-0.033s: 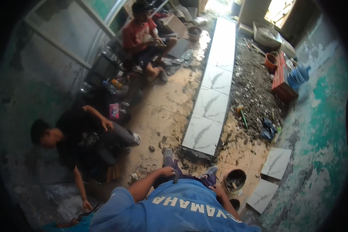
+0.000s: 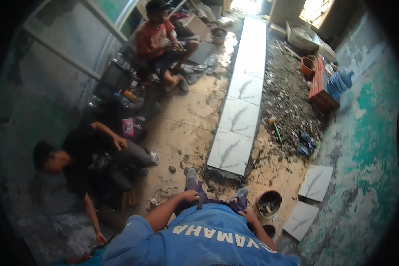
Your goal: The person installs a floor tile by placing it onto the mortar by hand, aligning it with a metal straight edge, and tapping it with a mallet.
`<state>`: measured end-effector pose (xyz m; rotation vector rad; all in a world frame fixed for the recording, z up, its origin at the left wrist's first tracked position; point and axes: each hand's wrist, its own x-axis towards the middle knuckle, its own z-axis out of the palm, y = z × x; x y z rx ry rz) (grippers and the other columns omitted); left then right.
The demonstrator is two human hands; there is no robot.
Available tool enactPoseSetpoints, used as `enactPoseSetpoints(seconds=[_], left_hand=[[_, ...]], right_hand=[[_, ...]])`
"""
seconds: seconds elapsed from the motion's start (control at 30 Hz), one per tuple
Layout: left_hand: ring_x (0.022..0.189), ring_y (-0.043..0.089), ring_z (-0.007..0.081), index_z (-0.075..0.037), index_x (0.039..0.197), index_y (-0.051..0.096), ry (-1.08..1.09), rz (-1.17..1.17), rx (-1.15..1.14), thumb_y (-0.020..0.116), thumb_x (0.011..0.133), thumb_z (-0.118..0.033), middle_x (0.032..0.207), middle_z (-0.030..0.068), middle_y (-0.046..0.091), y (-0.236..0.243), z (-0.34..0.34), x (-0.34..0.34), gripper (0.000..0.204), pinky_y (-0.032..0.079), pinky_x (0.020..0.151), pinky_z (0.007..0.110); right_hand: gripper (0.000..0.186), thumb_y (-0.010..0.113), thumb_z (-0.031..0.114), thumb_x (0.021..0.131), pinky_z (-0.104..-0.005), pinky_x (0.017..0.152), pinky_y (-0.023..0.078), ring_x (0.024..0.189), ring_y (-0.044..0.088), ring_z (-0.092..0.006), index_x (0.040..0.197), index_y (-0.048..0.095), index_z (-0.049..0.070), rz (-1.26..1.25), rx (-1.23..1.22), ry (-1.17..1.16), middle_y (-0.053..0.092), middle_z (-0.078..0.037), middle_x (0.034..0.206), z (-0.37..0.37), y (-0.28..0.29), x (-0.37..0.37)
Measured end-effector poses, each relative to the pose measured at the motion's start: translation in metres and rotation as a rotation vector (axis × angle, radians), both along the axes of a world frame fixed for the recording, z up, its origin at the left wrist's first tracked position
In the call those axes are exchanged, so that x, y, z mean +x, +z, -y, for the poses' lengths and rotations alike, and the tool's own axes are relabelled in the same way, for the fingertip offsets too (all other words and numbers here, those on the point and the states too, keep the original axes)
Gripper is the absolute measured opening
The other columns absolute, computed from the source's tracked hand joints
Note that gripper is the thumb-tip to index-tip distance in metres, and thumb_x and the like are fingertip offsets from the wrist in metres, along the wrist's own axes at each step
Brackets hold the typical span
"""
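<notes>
Already one tile row [image 2: 237, 119] is down, two tiles [image 2: 316, 182] lie loose, my left hand [image 2: 190, 195] and right hand [image 2: 249, 216] pinching my trousers [image 2: 202, 192].

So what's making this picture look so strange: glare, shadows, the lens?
Head view: glare washes out the window opening and the far end of the white tile row; head view, left side: shadow swallows detail around the person in black; head view, overall: the fisheye lens bends straight edges and leaves a dark rim; head view, below: the right hand lacks crisp detail.
</notes>
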<state>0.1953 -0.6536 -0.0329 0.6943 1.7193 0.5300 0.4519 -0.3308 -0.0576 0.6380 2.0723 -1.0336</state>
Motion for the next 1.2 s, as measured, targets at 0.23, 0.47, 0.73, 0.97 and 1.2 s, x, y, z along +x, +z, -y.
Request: enactPoseSetpoints(seconds=[0.23,0.47,0.73,0.97,1.2], left_hand=[[0.083,0.064,0.0327,0.005,0.093,0.063,-0.082,0.13,-0.048,0.052,0.09,-0.031,0.09,0.0239,0.065,0.002,0.006,-0.012,0.038,0.047,0.075,0.042],[0.086,0.064,0.028,0.005,0.099,0.062,-0.183,0.311,-0.014,0.05,0.091,-0.027,0.094,0.0223,0.066,0.006,0.028,-0.023,0.034,0.047,0.079,0.04],[0.087,0.064,0.036,0.004,0.093,0.063,-0.503,0.491,-0.04,0.053,0.083,-0.017,0.087,0.0246,0.065,-0.023,0.003,0.0,0.025,0.049,0.079,0.043],[0.107,0.053,0.0372,-0.008,0.109,0.057,-0.456,-0.424,0.067,0.077,0.066,-0.025,0.111,0.0173,0.055,-0.277,-0.161,-0.096,0.051,0.045,0.086,0.047],[0.14,0.018,0.0391,-0.02,0.146,0.027,-0.358,-0.878,-0.053,0.089,0.046,-0.044,0.153,0.0176,0.016,-0.541,-0.333,-0.179,0.12,0.025,0.108,0.058]], right_hand=[[0.051,0.057,0.048,0.087,-0.0402,0.071,0.047,0.081,0.062,-0.0335,0.09,0.063,-0.002,0.082,-0.068,-0.018,0.064,-0.023,0.087,0.015,0.025,-0.012],[0.044,0.054,0.043,0.091,-0.0364,0.073,0.046,0.079,0.06,-0.0249,0.091,0.063,0.0,0.218,-0.169,-0.282,0.064,-0.017,0.087,0.058,0.073,0.003],[0.046,0.055,0.046,0.09,-0.0332,0.078,0.047,0.086,0.061,-0.0221,0.095,0.062,0.001,0.373,-0.346,-0.169,0.064,-0.014,0.089,0.017,0.04,0.015],[0.046,0.061,0.033,0.086,-0.0429,0.083,0.048,0.097,0.061,-0.039,0.116,0.057,-0.001,-0.126,0.389,-0.41,0.062,-0.027,0.103,-0.218,-0.249,-0.056],[0.067,0.055,0.042,0.091,-0.0442,0.106,0.034,0.131,0.036,-0.0386,0.141,0.034,0.002,-0.037,0.886,-0.115,0.031,-0.023,0.146,-0.44,-0.531,-0.17]])
